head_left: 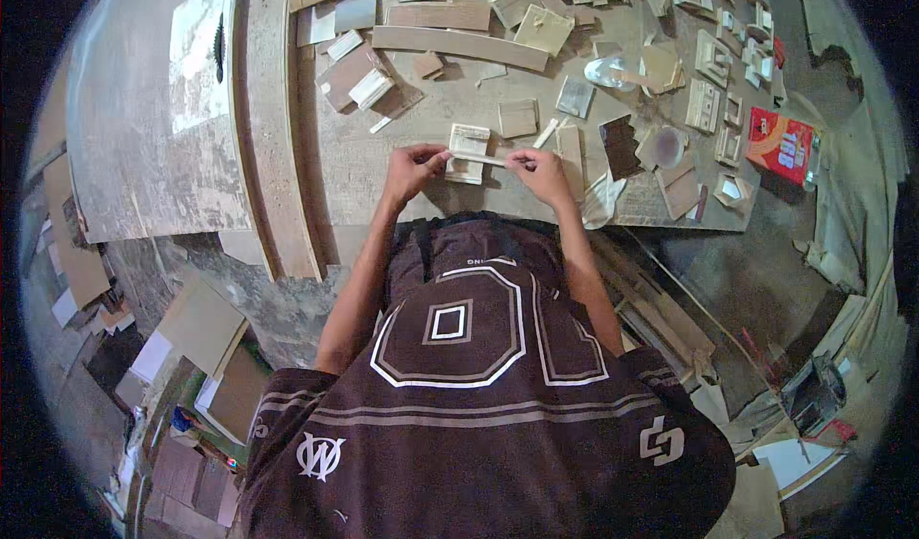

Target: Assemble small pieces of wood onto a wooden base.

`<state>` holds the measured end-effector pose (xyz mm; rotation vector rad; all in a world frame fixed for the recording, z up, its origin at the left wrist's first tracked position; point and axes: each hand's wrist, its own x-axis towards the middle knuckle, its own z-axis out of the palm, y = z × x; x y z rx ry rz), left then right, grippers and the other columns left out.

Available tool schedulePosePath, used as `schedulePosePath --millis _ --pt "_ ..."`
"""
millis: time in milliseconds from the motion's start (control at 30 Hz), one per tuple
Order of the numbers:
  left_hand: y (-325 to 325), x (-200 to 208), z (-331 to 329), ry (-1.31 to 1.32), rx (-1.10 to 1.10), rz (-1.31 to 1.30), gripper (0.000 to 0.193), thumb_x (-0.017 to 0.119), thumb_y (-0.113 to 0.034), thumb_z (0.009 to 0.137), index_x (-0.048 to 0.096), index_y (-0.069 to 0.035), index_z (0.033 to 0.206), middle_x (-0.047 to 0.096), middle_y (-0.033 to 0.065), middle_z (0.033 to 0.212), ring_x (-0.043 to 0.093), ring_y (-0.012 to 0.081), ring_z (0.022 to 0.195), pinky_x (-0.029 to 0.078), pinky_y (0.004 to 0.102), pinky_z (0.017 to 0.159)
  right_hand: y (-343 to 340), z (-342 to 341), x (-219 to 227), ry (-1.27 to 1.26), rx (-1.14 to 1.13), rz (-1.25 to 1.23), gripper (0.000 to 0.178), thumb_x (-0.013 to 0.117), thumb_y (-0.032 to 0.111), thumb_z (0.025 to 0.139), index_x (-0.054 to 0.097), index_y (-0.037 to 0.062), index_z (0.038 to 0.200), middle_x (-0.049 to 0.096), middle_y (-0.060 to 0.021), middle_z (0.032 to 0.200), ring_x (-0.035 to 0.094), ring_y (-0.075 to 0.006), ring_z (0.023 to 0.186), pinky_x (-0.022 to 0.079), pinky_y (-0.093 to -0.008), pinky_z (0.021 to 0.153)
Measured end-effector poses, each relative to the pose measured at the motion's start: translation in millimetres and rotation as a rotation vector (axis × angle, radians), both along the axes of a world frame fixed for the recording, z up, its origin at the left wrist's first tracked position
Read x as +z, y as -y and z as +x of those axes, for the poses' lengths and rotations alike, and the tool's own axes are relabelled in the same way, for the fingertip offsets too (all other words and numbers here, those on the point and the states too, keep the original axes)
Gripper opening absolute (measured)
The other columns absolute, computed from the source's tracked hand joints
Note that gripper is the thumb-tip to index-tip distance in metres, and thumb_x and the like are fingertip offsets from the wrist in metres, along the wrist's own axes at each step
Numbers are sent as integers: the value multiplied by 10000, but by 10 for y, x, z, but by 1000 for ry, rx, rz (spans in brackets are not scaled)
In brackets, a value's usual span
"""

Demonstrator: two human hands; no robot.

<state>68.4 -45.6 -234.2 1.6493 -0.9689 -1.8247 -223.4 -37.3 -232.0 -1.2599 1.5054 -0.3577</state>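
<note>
Between my two hands a thin pale strip (481,160), likely wood, is stretched level from side to side. My left hand (417,169) pinches its left end between thumb and fingertips. The right end sits in the closed fingers of my right hand (540,172). Under the strip a small grooved wooden block (470,141) lies on the table, partly covered by it; whether the two touch I cannot tell. Just beyond are a square wood piece (518,117) and a short slim stick (546,134), with a pale board (571,160) to the right of my right hand.
Wood offcuts, including a long slat (459,47), lie across the far side of the worktable (354,170). Long planks (273,118) cross it at left. Small moulded blocks (704,105) line the right side, near a red container (780,145). A clear plastic object (613,73) lies among them.
</note>
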Motion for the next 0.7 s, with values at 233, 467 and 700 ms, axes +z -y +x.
schedulePosePath --millis 233,467,700 --pt "39 22 4 43 -28 -19 277 741 -214 901 753 12 1060 730 41 847 623 74 752 516 243 683 29 53 81 6 -64 -46 228 754 195 873 753 25 1024 756 -62 916 690 -114 818 548 -271 757" --pt "20 80 -10 81 -20 3 235 759 -182 872 768 0 1020 742 47 847 642 83 757 525 247 696 55 41 129 76 -77 6 220 764 179 861 755 13 1005 754 -76 917 693 -126 834 550 -278 769" --pt "-2 39 -27 122 10 4 232 776 -183 855 773 -2 999 741 48 810 640 85 713 528 256 664 24 19 113 67 -62 -39 216 775 174 848 759 13 992 755 -85 895 696 -127 801 552 -277 739"
